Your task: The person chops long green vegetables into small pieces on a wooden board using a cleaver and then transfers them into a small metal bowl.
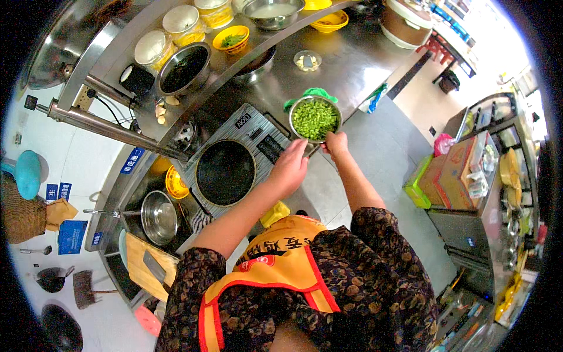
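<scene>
A round stainless steel bowl [290,115] full of chopped green vegetables [316,118] is at the counter's front edge. My right hand [336,144] grips its near right rim. On the near left side, the fingers of my left hand [290,168] are against the same bowl, with their tips partly hidden. A green cloth [320,92] shows behind the bowl. To the left of the bowl is an induction cooker [246,119] with a dark round pan [225,172] on it. My left forearm passes beside the pan.
A metal shelf over the steel counter [352,57] carries a dark-filled bowl [184,68] and a yellow bowl of greens [231,39]. A small dish of pale pieces [307,60] stands behind. At left, a cleaver [155,268] lies on a wooden board [143,251]. Cartons [448,171] stand at right.
</scene>
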Tool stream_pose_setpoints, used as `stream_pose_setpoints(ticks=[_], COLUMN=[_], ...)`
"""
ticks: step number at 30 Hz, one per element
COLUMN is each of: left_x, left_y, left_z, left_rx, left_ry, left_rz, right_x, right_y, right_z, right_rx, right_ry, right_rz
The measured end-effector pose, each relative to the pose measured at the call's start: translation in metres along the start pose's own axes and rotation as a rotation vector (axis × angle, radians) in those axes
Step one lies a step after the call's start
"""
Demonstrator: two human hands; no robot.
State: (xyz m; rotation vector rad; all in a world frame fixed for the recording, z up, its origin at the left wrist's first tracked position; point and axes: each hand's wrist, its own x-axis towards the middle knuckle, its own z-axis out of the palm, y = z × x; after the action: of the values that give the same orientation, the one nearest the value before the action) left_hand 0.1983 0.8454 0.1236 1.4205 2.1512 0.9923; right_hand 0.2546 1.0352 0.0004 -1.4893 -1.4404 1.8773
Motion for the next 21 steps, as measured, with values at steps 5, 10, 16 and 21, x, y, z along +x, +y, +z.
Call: stream_pose_setpoints(ticks=[5,10,16,21], left_x=[0.072,0.061,-0.071,-0.262], left_y=[-0.007,-0.045,-0.051,-0.147], left_z=[0.033,0.026,-0.084,-0.093], left_rx=[0.340,0.248,0.434,0.614], left_ry=[0.081,0.147,0.716,0.689], left_rz=[0.197,0.031,-0.104,-0.888], right_x=[0.092,0.003,-0.095,-0.181], right_y=[0.018,0.001,-0.004,0.002], right_z=[-0.003,0.043,0.066,0.141], right_rx=[-0.218,-0.441,-0.212,-0.609], right_ry=[-0.113,-0.172,-0.479,-0.947], right_rz=[-0.383,-0.389,-0.498,-0.690])
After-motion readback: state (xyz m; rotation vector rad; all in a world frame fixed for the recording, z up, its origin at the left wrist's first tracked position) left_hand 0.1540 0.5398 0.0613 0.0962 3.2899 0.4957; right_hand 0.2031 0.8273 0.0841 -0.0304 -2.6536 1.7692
